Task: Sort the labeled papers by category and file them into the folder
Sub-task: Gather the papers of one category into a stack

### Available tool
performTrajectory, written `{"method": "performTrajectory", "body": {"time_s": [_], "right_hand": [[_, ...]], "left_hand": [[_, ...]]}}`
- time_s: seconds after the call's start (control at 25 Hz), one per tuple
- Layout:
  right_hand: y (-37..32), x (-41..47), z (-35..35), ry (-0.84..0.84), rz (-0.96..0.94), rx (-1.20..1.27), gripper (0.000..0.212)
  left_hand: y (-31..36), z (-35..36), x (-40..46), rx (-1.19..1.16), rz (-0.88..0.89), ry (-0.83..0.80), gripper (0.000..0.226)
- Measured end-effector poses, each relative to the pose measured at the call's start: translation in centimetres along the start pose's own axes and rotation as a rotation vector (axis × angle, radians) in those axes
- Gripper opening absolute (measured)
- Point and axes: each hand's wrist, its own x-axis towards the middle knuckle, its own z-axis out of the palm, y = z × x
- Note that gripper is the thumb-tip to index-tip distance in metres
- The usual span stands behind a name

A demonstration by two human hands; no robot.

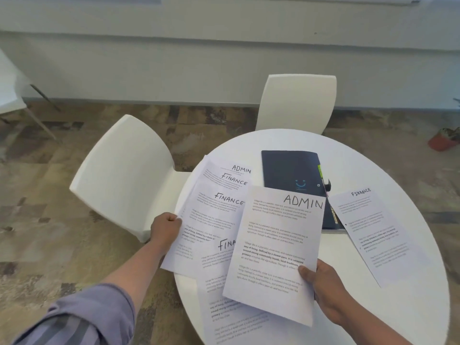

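My right hand point(323, 287) pinches the lower right edge of a sheet headed ADMIN point(276, 247), lifted over the other papers. My left hand point(165, 229) grips the left edge of a fanned stack point(214, 215) whose visible headings read ADMIN, FINANCE, FINANCE. Another sheet starting FINA point(219, 267) lies beneath, partly covered. A single FINANCE sheet point(373, 232) lies alone on the right of the round white table point(373, 160). The dark blue folder point(291, 170) lies shut at the table's far middle, its near edge hidden by the ADMIN sheet.
Two white chairs stand by the table, one on the left point(124, 170) and one behind point(296, 103). A red plant pot point(443, 140) sits on the floor at the far right. A white wall runs along the back.
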Motion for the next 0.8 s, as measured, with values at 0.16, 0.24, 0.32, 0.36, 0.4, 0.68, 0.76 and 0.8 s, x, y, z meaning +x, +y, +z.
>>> {"method": "performTrajectory", "body": {"time_s": [0.16, 0.24, 0.32, 0.36, 0.4, 0.68, 0.76, 0.8], "right_hand": [[0.0, -0.4, 0.0, -0.002, 0.020, -0.013, 0.027], [-0.2, -0.6, 0.0, 0.000, 0.012, -0.021, 0.027], [-0.5, -0.7, -0.1, 0.001, 0.004, -0.030, 0.026], [-0.6, -0.6, -0.1, 0.004, 0.001, -0.032, 0.026], [-0.7, -0.7, -0.1, 0.004, -0.002, -0.034, 0.026], [-0.7, -1.1, -0.4, 0.014, -0.016, -0.015, 0.026], [-0.8, -1.3, -0.5, 0.026, -0.019, -0.008, 0.026], [-0.9, -1.4, -0.7, 0.030, -0.020, -0.009, 0.026]], "left_hand": [[1.4, 0.4, -1.4, 0.068, 0.088, 0.012, 0.020], [1.9, 0.3, -1.7, 0.076, 0.111, -0.012, 0.011], [2.5, 0.0, -2.0, 0.107, 0.149, -0.083, 0.013], [3.0, -0.1, -2.2, 0.146, 0.186, -0.096, 0.021], [3.6, -0.4, -2.4, 0.203, 0.235, -0.087, 0.024], [6.7, -1.8, -4.4, 0.186, 0.416, 0.186, 0.030], [6.9, -2.4, -4.1, 0.116, 0.404, 0.162, 0.030], [6.7, -2.6, -4.0, 0.080, 0.379, 0.130, 0.029]]}}
